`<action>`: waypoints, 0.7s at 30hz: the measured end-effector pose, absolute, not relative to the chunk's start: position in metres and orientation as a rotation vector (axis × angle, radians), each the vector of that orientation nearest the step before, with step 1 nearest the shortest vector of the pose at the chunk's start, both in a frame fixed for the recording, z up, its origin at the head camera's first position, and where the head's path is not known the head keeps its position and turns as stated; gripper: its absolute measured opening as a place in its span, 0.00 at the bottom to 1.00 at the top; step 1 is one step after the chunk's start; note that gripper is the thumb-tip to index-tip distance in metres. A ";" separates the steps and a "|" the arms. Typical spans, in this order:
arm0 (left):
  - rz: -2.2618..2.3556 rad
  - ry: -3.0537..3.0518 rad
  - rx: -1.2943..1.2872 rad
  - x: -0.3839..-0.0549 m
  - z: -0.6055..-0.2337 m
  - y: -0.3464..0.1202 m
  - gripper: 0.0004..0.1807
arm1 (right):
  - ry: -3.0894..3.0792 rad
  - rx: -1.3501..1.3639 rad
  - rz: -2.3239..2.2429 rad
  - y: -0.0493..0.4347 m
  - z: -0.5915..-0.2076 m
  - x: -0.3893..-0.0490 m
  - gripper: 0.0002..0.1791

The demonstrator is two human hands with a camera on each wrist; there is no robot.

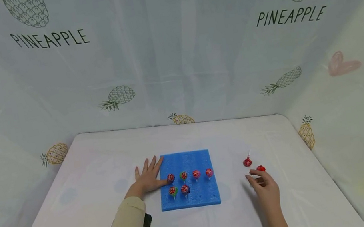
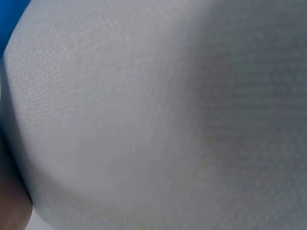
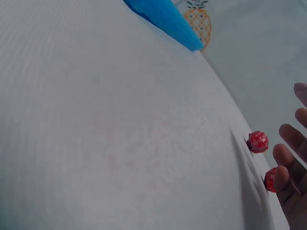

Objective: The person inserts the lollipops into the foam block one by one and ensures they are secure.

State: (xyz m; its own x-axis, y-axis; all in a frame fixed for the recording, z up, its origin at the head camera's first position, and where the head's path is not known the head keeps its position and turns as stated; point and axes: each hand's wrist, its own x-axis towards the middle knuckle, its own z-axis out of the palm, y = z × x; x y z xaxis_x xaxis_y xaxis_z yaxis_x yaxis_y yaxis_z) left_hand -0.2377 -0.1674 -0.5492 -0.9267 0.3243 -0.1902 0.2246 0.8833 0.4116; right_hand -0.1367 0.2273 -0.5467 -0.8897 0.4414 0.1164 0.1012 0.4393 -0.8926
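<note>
A blue foam board [image 1: 183, 162] lies on the table, with several wrapped lollipops [image 1: 196, 174] standing in it in two rows. My left hand [image 1: 147, 181] rests with fingers spread at the board's left edge, its thumb on the board beside the leftmost lollipop [image 1: 170, 178]. To the right, two red-wrapped lollipops lie loose on the table. My right hand [image 1: 265, 187], fingers loosely bent and holding nothing, hovers just in front of the nearer red lollipop [image 1: 261, 168]. The farther red lollipop [image 1: 247, 162] has its white stick pointing away. In the right wrist view both red heads [image 3: 258, 142] show beside the fingers.
A white cloth covers the table [image 1: 99, 185]. Behind it hangs a pineapple-print curtain [image 1: 171, 50]. Small holes [image 1: 200, 196] show in the front right part of the board. Black wrist devices sit at both wrists. Mostly white fabric fills the left wrist view.
</note>
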 end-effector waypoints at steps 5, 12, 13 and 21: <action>0.604 2.804 0.420 -0.238 -0.552 -0.167 0.55 | -2.354 -0.497 1.364 0.236 -0.548 -0.137 0.13; 0.615 2.803 0.421 -0.238 -0.549 -0.167 0.55 | -2.303 -0.460 1.330 0.250 -0.550 -0.141 0.12; 0.616 2.804 0.422 -0.238 -0.549 -0.167 0.55 | -2.302 -0.458 1.321 0.252 -0.549 -0.141 0.12; 0.625 2.790 0.425 -0.233 -0.540 -0.167 0.54 | -2.340 -0.477 1.281 0.260 -0.546 -0.148 0.13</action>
